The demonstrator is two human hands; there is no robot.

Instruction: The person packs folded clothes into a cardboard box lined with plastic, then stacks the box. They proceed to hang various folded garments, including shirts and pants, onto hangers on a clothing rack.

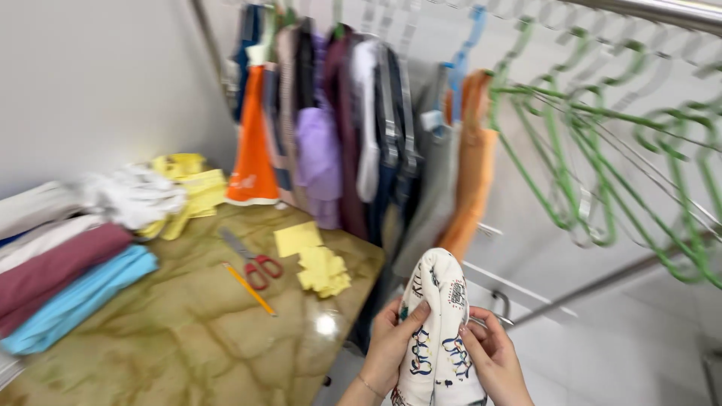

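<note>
Holding a white printed cloth (438, 331) upright at the near edge of view, both hands close on it from opposite sides. The left hand (391, 342) grips the left edge with thumb on the front face; the right hand (492, 353) pinches the right edge, fingers curled. The cloth appears folded or bunched into a rounded top, likely held this way to keep it compact and off the surfaces around it. Its print is dark and blue on white; detail is blurred.

Left of the hands stands a table (195, 331) with a glossy marbled olive-brown top showing a light reflection. On it, near to far: a yellow pencil (249, 289), red-handled scissors (252, 262) just beside it, and yellow paper pieces (314, 259) to the right, all within easy reach. Along the left edge lie folded fabrics (64, 282) in blue, maroon and white, stacked side by side. Farther back sits a heap of white and yellow material (162, 192).

Beyond the table, garments (353, 128) in orange, purple, grey and dark tones hang close together on a rail. To the right, empty green hangers (602, 150) crowd a metal rail (662, 11). Walls are plain and pale; the floor at near right looks light and tiled.
</note>
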